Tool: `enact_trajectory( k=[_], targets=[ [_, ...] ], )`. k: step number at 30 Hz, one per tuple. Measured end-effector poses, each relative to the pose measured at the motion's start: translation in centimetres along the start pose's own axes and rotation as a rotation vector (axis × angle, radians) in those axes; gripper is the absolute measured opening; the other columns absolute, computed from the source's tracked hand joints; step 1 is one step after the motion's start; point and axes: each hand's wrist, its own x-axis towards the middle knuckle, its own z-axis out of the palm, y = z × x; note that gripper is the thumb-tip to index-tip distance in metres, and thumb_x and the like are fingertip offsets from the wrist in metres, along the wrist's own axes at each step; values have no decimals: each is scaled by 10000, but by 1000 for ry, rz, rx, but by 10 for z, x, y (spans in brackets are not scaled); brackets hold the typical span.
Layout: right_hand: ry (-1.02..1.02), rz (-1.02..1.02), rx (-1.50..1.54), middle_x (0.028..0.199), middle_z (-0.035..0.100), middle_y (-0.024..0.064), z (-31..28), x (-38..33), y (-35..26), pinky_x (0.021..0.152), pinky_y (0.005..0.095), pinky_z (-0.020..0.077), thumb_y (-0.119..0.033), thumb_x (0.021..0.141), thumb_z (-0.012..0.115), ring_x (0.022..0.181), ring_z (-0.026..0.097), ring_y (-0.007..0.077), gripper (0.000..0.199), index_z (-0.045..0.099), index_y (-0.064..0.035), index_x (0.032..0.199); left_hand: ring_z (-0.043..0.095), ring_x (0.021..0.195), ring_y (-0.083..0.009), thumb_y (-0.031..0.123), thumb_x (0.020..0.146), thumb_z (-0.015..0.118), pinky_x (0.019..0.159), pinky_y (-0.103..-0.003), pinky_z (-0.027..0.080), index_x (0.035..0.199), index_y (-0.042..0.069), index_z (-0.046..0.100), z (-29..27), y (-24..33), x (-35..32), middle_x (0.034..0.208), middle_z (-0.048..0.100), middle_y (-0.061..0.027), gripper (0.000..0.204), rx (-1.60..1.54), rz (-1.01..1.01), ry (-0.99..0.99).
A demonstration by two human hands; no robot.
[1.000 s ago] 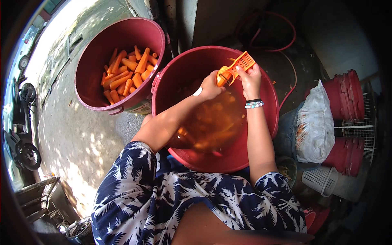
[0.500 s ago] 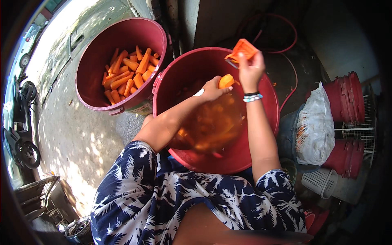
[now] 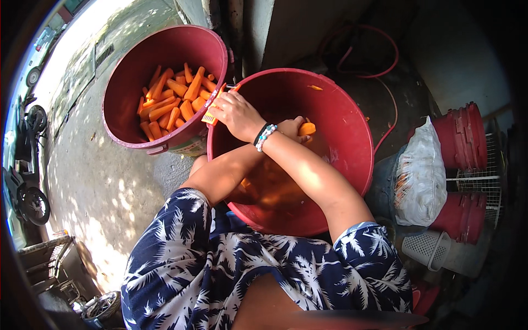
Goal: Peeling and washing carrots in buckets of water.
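My left hand (image 3: 290,127) is closed around a carrot (image 3: 307,129) above a large red tub (image 3: 349,135). Brownish water (image 3: 275,190) with orange pieces lies in that tub. Crossing over my left forearm, my right hand (image 3: 240,115) grips an orange peeler (image 3: 209,117) with a flat slotted body. The peeler is at the left rim of the tub, close to the neighbouring red tub (image 3: 129,71); whether it touches the rim I cannot tell. Several peeled carrots (image 3: 175,104) fill the bottom of that second tub. My right fingers partly hide the peeler.
A white sack (image 3: 422,179) rests on the right, next to stacked red buckets (image 3: 461,135) and a white perforated basket (image 3: 426,248). A pink hose (image 3: 393,118) curves behind the tub. At far left stand a motorcycle (image 3: 33,187) and a wooden crate (image 3: 52,264).
My right hand has swung from the right side of the tub to its left rim, carrying the peeler across my left arm. The left hand keeps the carrot in about the same place.
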Motion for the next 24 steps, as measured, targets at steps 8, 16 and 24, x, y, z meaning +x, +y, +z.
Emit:
enact_trajectory(
  k=[8,16,24],
  targets=[
    [-60,77,96,914,614,74,-7,-1,-1,894,379,397,-123,788,471,957,546,222,175,637,-72,812,605,925,-305,285,770,674,796,-372,471,1101,19,467,2,-7,12,968,616,-184,473,-92,51,159],
    [-48,120,-32,897,614,53,-11,11,-21,880,402,354,-118,755,494,975,526,222,147,632,-77,785,545,638,-214,389,814,439,599,-327,456,949,39,579,-17,-20,25,847,585,-112,400,-1510,-313,-23],
    [408,2,398,869,551,82,-73,-8,-88,780,434,427,-29,630,574,877,538,268,169,576,-52,797,504,572,-190,367,892,367,485,-259,424,1103,3,484,-56,-1,10,844,574,-149,436,-1696,-4,-126]
  ],
)
